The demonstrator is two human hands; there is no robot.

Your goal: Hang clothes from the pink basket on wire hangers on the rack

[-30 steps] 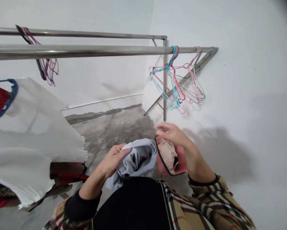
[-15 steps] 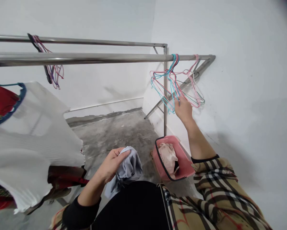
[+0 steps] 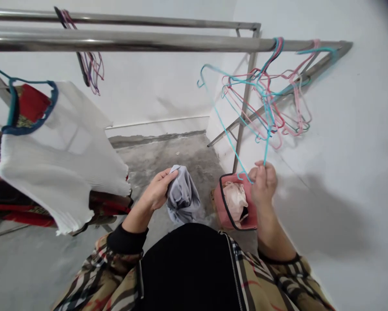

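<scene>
Below the rail (image 3: 148, 41), 1 pink basket (image 3: 251, 205) with a dark handle (image 3: 224, 206) holds a crumpled pale cloth (image 3: 234, 201) and, beside that, a small dark item (image 3: 244, 213) too hidden to make out. The left hand (image 3: 158, 188) has a narrow pinch on the grey cloth (image 3: 182, 194), thumb on top; the cloth droops in loose folds to the right of those fingers, left of the basket and apart from it. The right hand (image 3: 263, 181) is closed around 1 blue hanger (image 3: 227, 132), which slants up and away from the fist, its outline crossing the other hangers (image 3: 280, 43) on the rail. Whether they touch, I cannot tell.

Compared with 0.5 s ago, the right hand has dropped from among those hangers to near the basket, bringing the blue hanger along. The left hand still grips the grey cloth, and the pale cloth remains in the basket.
</scene>
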